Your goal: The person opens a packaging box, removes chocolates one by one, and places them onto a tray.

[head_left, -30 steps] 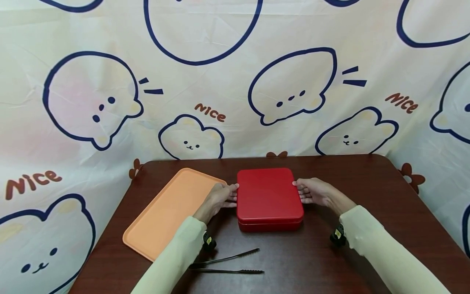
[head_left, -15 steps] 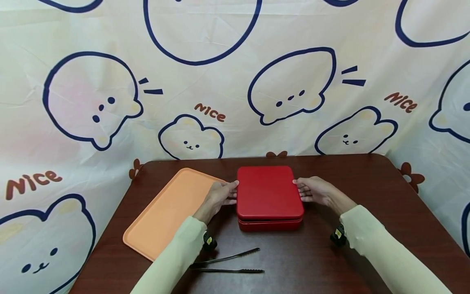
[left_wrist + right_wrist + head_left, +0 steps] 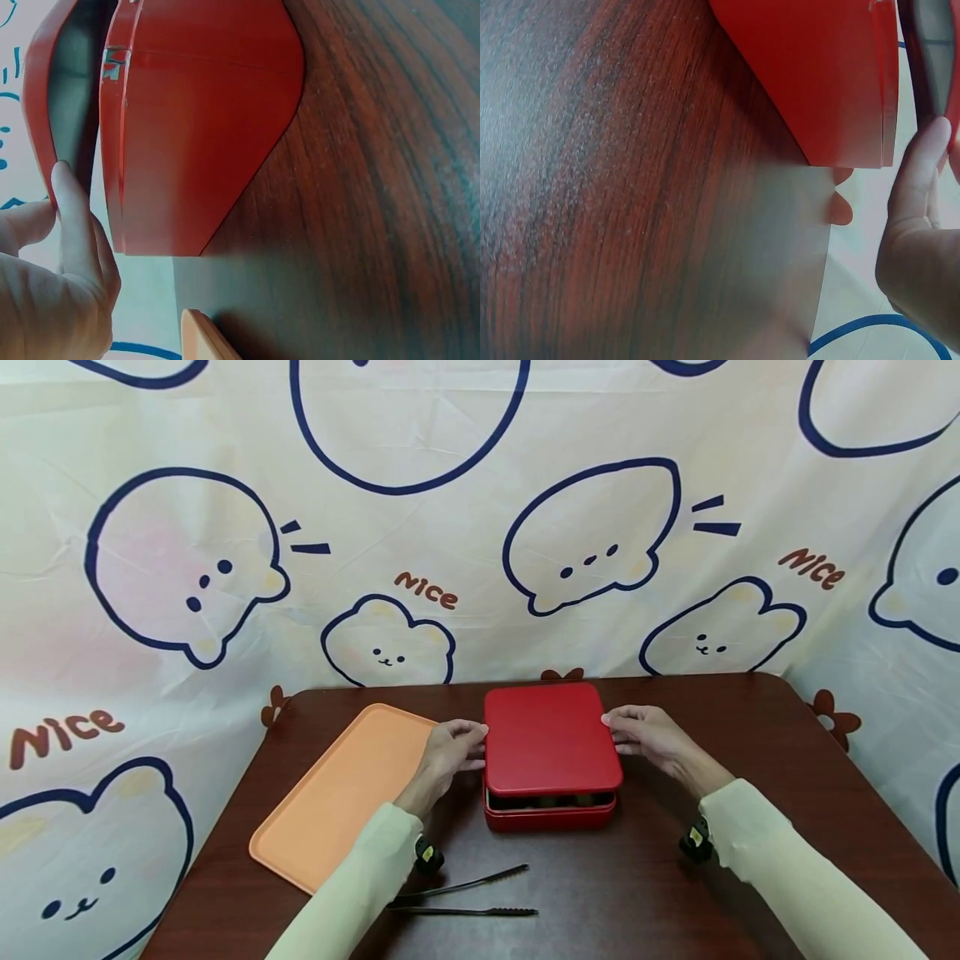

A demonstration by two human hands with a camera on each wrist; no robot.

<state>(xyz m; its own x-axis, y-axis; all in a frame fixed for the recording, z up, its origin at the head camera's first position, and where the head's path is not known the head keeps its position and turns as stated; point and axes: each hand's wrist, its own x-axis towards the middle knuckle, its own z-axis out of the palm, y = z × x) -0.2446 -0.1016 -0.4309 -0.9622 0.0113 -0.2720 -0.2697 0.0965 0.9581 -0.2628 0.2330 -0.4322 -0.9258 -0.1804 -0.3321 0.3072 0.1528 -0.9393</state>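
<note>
Above a red metal box (image 3: pixel 551 819) hovers its red lid (image 3: pixel 553 739), lifted clear of the rim with a dark gap at the front. Something greenish shows faintly inside; its kind cannot be told. My left hand (image 3: pixel 450 756) pinches the lid's left edge, and my right hand (image 3: pixel 651 739) pinches the right edge. In the left wrist view, the thumb and fingers of the left hand (image 3: pixel 64 277) grip the lid's rim, apart from the box wall (image 3: pixel 187 135). The right wrist view has the right hand (image 3: pixel 922 225) holding the opposite rim.
An orange tray (image 3: pixel 345 797) lies slantwise on the brown table (image 3: pixel 600 902), left of the box and partly under the left forearm. Dark metal tongs (image 3: pixel 480 912) lie in front of the box, their left end hidden by the sleeve. A printed cloth (image 3: pixel 480 543) hangs behind.
The lid sat on the box a second ago. Both hands have raised it and shifted it slightly backward, and the gap at the front has widened.
</note>
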